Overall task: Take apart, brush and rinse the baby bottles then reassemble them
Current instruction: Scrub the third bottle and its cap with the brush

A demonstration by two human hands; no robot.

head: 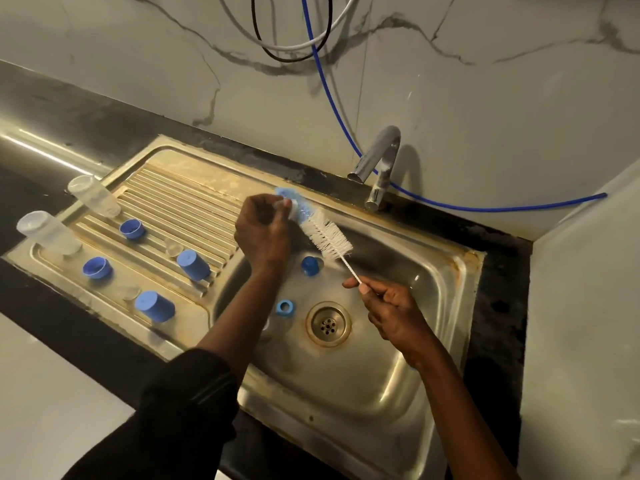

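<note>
- The bottle brush [325,237] is held up over the sink [460,271] basin. Its long axis runs on a diagonal, with the wire handle low at the near right and the blue sponge tip pointing up and away to the far left.
- The right hand [388,310] pinches the thin wire handle between thumb and fingertips, right at the low end.
- The left hand [263,233] is curled round a small clear piece [293,208] that sits over the brush just behind the sponge tip. Could be a teat, honestly can't tell.
- Down in the basin there's a blue cap [310,265] under the bristles, and a blue ring [285,308] lying flat near the drain [328,323].
- On the drainboard [180,188] off to the left are a far bottle [93,197] and a near bottle [48,233], both clear, with more blue caps, blue rings and a couple of small clear bits spread along the ribs.
- The tap [377,168] stands at the back edge, with its spout aimed at the basin.
</note>
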